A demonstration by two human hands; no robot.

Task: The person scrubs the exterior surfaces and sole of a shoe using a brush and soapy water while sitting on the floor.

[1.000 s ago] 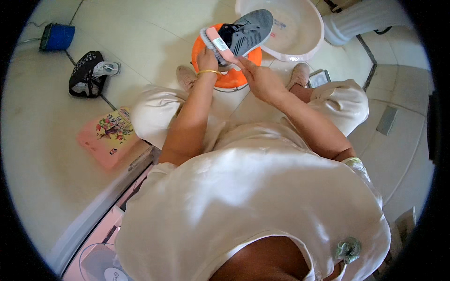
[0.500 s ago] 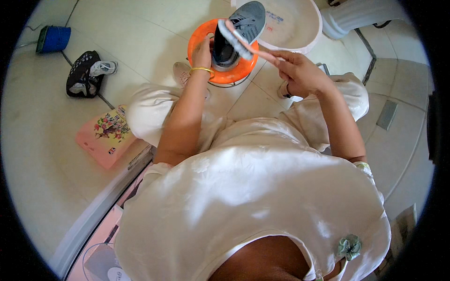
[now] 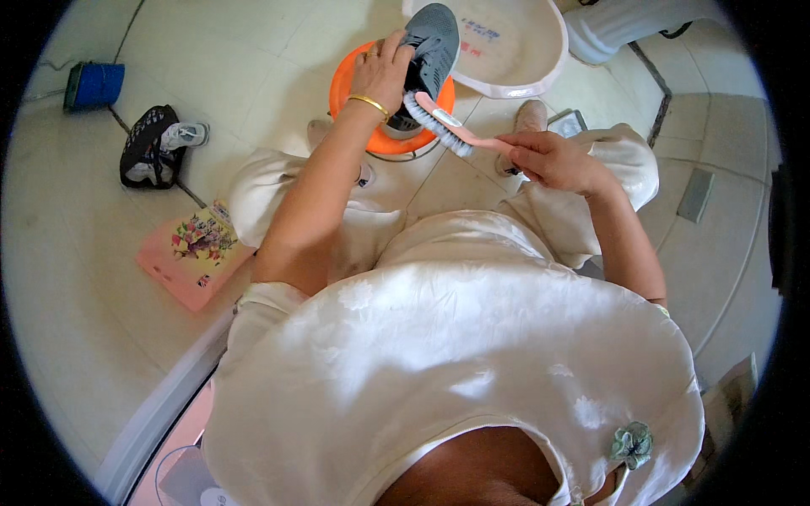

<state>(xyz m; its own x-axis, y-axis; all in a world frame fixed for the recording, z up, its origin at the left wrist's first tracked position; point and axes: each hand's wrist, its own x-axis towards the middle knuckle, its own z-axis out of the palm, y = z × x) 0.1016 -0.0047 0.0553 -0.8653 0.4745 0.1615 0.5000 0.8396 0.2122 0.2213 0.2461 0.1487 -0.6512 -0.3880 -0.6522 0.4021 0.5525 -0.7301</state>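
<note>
A grey lace-up shoe (image 3: 434, 42) rests on a round orange stool (image 3: 343, 84), its toe pointing away from me and over the far edge. My left hand (image 3: 381, 74), with a yellow bangle at the wrist, grips the shoe's left side near the laces; some fingertips are hidden against it. In my right hand (image 3: 557, 160) is the handle of a pink scrubbing brush (image 3: 456, 128). Its pale bristles face down and left, close to the shoe's heel end; whether they touch it I cannot tell.
Beyond the stool stands a pale plastic basin (image 3: 515, 51), beside a white pedestal (image 3: 603, 38). On the left floor are a black basket (image 3: 135, 152) holding a light shoe (image 3: 184, 135), a blue container (image 3: 97, 86) and a pink flower-printed package (image 3: 190, 257). A drain cover (image 3: 696, 196) lies right.
My left hand has moved from the stool's left side up onto the shoe. The brush has come down and nearer to me, off the shoe's upper, still in my right hand.
</note>
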